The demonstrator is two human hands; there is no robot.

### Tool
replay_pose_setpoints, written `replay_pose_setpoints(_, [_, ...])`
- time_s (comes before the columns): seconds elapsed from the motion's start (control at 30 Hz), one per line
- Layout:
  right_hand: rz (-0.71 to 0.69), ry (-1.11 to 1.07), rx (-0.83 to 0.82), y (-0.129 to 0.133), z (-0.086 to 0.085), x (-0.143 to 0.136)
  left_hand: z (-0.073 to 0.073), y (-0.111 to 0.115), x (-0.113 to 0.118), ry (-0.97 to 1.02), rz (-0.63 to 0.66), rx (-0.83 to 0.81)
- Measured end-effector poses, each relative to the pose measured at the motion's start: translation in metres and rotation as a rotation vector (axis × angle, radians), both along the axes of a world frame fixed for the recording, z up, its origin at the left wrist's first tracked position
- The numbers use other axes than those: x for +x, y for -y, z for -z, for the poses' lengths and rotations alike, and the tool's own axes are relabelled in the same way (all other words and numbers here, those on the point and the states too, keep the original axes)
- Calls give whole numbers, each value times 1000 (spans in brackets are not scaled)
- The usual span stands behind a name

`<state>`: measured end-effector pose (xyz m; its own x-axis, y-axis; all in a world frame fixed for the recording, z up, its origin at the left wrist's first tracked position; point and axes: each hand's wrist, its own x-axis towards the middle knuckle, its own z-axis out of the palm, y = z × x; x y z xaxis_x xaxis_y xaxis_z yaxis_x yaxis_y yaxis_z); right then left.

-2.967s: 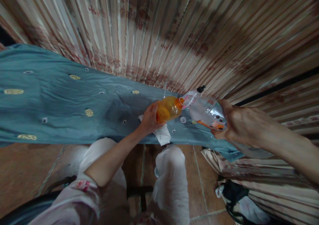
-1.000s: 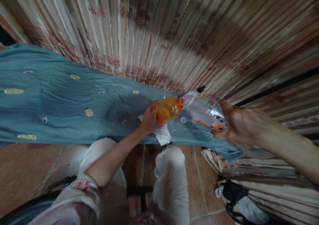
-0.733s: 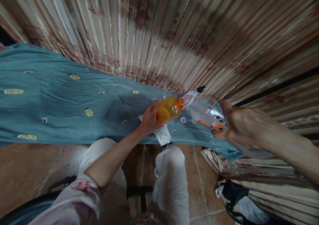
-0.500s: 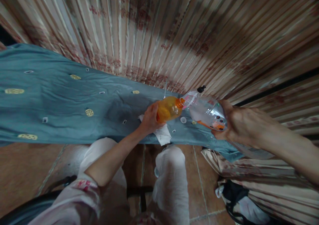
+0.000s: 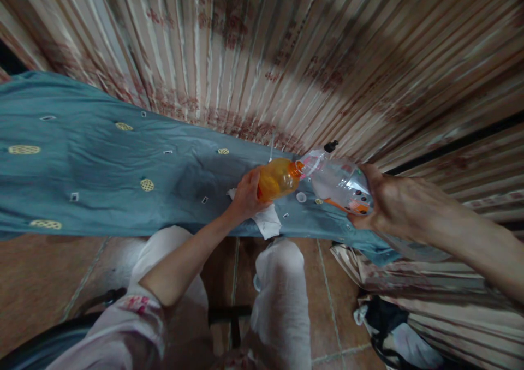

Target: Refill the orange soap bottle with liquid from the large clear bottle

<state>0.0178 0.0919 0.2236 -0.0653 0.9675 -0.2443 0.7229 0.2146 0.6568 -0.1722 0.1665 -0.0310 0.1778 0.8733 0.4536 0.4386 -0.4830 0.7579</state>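
My left hand (image 5: 248, 195) is closed around the body of an orange bottle (image 5: 279, 179), whose neck points to the right. My right hand (image 5: 380, 198) grips a large clear plastic bottle (image 5: 338, 181), tilted with its mouth toward the left. The two bottle mouths meet, or nearly so; whether they touch I cannot tell. Orange and black marks show on the clear bottle's side. Behind it stands a clear pump bottle with a black top (image 5: 331, 147). A small white cap (image 5: 301, 197) lies beneath the bottles, and a white tissue (image 5: 268, 222) lies under my left hand.
A teal cloth with yellow pineapple prints (image 5: 102, 179) covers the long narrow table. Pleated floral curtains (image 5: 245, 59) hang directly behind it and to the right. A dark bag (image 5: 387, 315) lies on the tiled floor (image 5: 327, 304) at lower right. My knees are at the table's front edge.
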Motion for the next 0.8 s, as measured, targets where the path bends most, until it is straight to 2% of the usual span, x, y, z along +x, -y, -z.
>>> replay_pose_setpoints(0.53, [29, 40, -35, 0, -3, -6, -1, 1, 1, -10, -10, -3])
replay_pose_setpoints(0.8, [-3, 25, -11, 0, -1, 0, 1, -1, 1, 6, 3, 13])
